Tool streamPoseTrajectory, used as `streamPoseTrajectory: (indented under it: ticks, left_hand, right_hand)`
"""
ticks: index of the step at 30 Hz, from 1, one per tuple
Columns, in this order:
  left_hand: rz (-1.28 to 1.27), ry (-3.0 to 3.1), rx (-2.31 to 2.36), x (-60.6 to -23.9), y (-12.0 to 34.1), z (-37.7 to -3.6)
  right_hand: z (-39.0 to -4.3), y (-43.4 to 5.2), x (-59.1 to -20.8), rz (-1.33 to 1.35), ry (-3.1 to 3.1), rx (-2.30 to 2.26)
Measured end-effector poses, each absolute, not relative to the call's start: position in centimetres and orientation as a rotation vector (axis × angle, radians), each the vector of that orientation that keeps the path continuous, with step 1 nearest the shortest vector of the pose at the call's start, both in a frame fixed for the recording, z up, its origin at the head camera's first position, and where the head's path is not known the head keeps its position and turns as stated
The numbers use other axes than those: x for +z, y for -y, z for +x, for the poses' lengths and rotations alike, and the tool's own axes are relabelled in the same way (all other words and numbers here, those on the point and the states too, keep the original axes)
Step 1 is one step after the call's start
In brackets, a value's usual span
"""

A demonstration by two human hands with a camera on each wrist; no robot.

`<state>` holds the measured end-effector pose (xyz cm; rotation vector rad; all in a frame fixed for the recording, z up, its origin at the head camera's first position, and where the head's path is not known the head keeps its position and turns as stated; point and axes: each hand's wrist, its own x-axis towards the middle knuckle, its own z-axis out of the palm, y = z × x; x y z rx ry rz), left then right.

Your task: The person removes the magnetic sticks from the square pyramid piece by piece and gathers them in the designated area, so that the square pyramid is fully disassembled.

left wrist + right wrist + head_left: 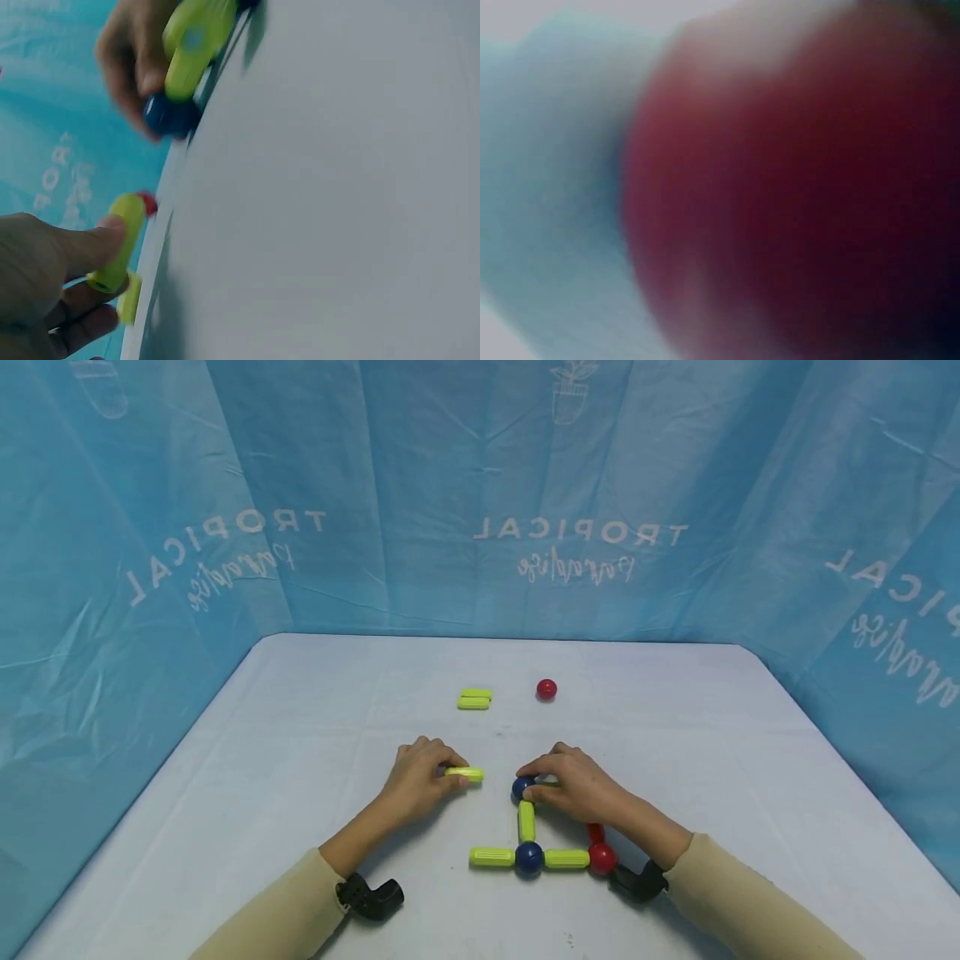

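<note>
My left hand pinches one yellow-green rod just above the white table; in the left wrist view the thumb presses on this rod. My right hand pinches a blue ball at the top of a flat build. Below it run an upright rod, a second blue ball, a rod on either side of that ball, and a red ball. A red blur fills the right wrist view.
Two loose yellow-green rods lie side by side at mid-table, with a loose red ball to their right. Blue printed cloth walls the table on three sides. A black wrist mount sits on each forearm.
</note>
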<state>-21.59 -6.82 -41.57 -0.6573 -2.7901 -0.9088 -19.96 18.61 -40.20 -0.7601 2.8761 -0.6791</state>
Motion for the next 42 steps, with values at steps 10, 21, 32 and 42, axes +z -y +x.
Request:
streamPoseTrajectory:
  ticks: [10, 21, 32, 42]
  left_hand:
    - [-0.459, 2.798, -0.975, -41.8, 6.8, -26.3]
    - [-0.390, 2.780, -0.786, -42.3, 4.9, -30.7]
    - [-0.369, 2.796, -0.715, -42.9, 4.2, -32.5]
    - [-0.359, 2.803, -0.674, -42.9, 3.7, -33.2]
  right_hand:
    - [-20.0, -18.8, -40.3, -0.742, -2.872, -0.718]
    - [-20.1, -18.2, -40.4, -0.765, -2.895, -0.689]
    - [-20.5, -17.9, -40.3, -0.765, -2.894, -0.680]
    - [-19.2, -18.4, -39.0, -0.784, -3.017, -0.638]
